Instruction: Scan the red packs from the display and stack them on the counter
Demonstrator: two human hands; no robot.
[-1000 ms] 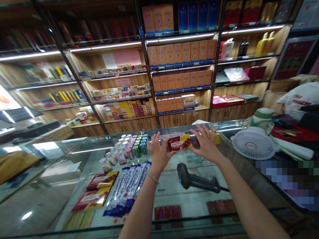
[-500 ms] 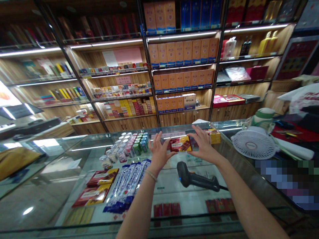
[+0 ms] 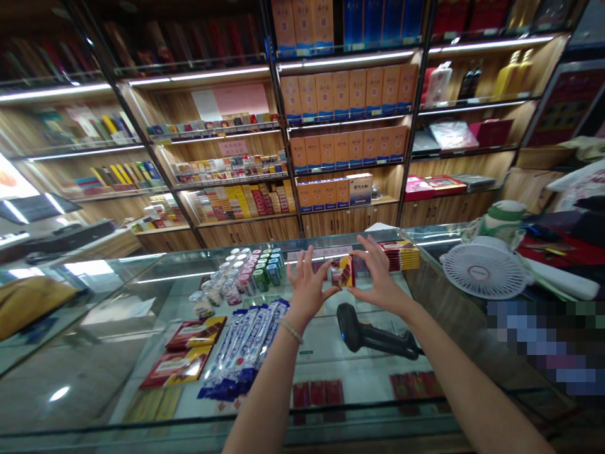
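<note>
Between my two hands a small red and yellow chocolate pack [image 3: 342,271] is held up over the glass counter. My left hand [image 3: 308,282] grips its left end between thumb and fingers, and my right hand [image 3: 377,275] has its right end. Just below them a black barcode scanner [image 3: 373,335] lies on the glass. Behind my right hand sits a stack of red and yellow packs [image 3: 401,255]. Blue and white long packets [image 3: 246,347] lie left of my left forearm, beside two flat chocolate packs [image 3: 178,367]. Rows of small jars [image 3: 241,275] stand farther back.
The glass counter [image 3: 321,362] shows red boxes [image 3: 317,394] beneath its top. At the right are a white fan [image 3: 484,268] and a green-lidded container [image 3: 505,217]. Shelves with orange boxes [image 3: 350,94] line the back wall. A yellow cloth [image 3: 33,302] lies at the far left.
The held pack has turned and looks narrower, and my hands are closer together. More of the stack behind my right hand shows.
</note>
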